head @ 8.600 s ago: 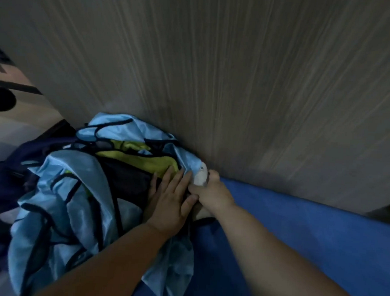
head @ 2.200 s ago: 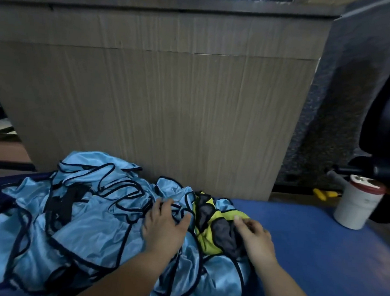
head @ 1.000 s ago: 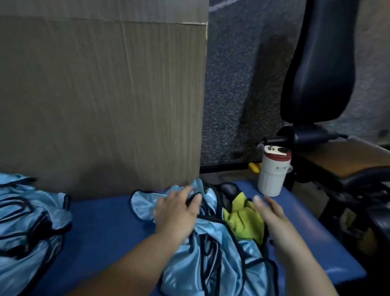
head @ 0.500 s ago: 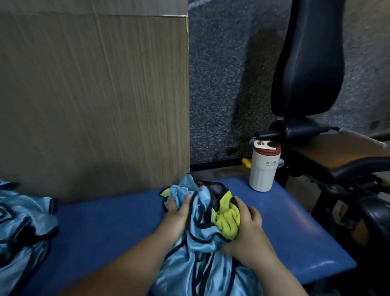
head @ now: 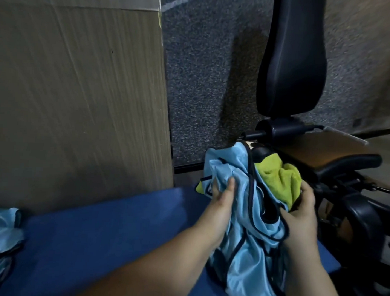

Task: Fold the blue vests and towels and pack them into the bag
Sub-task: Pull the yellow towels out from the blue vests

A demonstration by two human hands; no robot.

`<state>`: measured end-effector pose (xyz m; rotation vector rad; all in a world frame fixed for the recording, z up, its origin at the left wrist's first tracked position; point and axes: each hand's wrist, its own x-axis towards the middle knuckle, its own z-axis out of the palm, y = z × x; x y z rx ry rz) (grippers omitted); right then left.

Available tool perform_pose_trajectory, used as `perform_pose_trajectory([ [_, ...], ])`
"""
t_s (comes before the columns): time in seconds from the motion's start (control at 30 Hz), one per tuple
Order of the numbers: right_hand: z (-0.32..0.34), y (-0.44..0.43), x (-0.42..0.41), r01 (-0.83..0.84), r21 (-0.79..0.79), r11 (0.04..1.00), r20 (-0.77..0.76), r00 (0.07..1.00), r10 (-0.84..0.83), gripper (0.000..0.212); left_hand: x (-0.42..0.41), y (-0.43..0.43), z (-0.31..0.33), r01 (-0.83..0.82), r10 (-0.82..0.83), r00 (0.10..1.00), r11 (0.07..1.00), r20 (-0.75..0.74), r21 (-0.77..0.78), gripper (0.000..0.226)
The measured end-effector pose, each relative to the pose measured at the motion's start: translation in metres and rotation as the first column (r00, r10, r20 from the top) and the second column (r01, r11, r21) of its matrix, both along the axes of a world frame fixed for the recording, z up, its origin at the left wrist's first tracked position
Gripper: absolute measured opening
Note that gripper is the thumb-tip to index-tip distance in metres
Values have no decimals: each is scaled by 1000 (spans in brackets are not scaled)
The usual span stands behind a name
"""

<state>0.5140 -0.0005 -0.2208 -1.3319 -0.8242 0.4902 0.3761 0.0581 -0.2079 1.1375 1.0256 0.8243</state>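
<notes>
Head view. Both hands grasp one crumpled bundle over the right end of the blue bench (head: 96, 233). The bundle is light blue vests (head: 241, 250) with black trim, wrapped round a yellow-green towel (head: 277, 178) that shows at its far right top.

The left hand (head: 223, 200) grips the bundle's left side, its fingers curled into the blue cloth and its thumb lying on top. The right hand (head: 303, 215) grips the right side, thumb on the black trim, fingers closed under the towel. The bundle's lower part hangs down over the near right part of the bench; whether it rests there cannot be told.

A second pile (head: 0, 229) of blue vests lies at the left edge of the bench, well apart from the hands. A wood-grain panel (head: 80, 98) stands behind the bench on the left. A black chair (head: 291, 62) stands at far right, on grey carpet (head: 203, 81).
</notes>
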Motion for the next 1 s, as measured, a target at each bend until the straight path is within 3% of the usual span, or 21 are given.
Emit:
perform_pose_trajectory([
  [0.07,-5,4,5,-70,-94,993,43,996,74,66,1,2,-3,7,4,965,999,-262,42,97],
  [0.13,-12,11,6,-185,-253,950,73,975,210,63,-5,8,-16,26,25,810,997,-586,77,65],
  [0.2,-18,19,7,-243,-341,908,28,963,269,57,-16,12,-27,7,54,677,997,-734,80,50],
  [0.3,-15,20,7,-270,-240,932,-277,940,200,49,-27,14,-34,-58,129,703,990,-699,125,53],
  [0.33,-14,19,7,-261,-202,944,-301,934,194,52,-29,14,-34,-92,164,738,985,-655,143,58],
  [0.4,-12,17,3,-242,-169,955,-225,953,202,66,-31,13,-32,-148,209,842,976,-497,161,63],
  [0.47,-11,15,-4,-245,-213,946,-56,970,238,89,-31,8,-28,-122,161,940,982,-301,144,64],
  [0.53,-13,18,-9,-225,-347,911,171,940,297,117,-29,1,-25,-8,46,962,990,-270,141,67],
  [0.67,-30,21,-10,-43,-567,822,440,828,347,113,-28,-4,-33,171,-63,855,971,-515,166,74],
  [0.83,-41,21,-10,88,-581,809,501,822,271,107,-33,-2,-42,283,-28,604,942,-797,182,75],
  [1.0,-38,26,-7,80,-568,819,488,834,257,104,-53,-6,-36,293,0,541,937,-841,188,86],
])
